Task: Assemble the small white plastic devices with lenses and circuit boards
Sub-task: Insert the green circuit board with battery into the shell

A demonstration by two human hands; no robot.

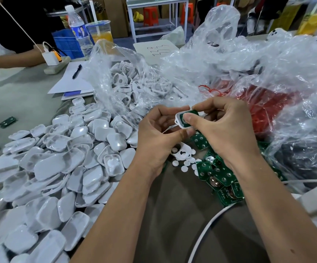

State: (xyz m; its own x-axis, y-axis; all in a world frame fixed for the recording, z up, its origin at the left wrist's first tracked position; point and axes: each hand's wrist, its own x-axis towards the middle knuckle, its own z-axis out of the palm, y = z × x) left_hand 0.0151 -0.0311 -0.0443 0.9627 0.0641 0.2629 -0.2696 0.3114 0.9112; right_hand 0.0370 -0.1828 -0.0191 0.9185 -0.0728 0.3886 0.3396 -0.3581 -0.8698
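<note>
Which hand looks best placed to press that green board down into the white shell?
Probably the right hand: its thumb already lies on the green board, which sits in the white shell. The left hand grips the shell from the side, steadying it.

White shells [62,168], green circuit boards [222,179], red bag [267,103], blue crate [66,42].

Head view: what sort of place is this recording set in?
Probably a small assembly workshop. A heap of white plastic shells, a pile of green circuit boards and clear bags of parts cover the table, while both hands fit a board into a shell.
</note>
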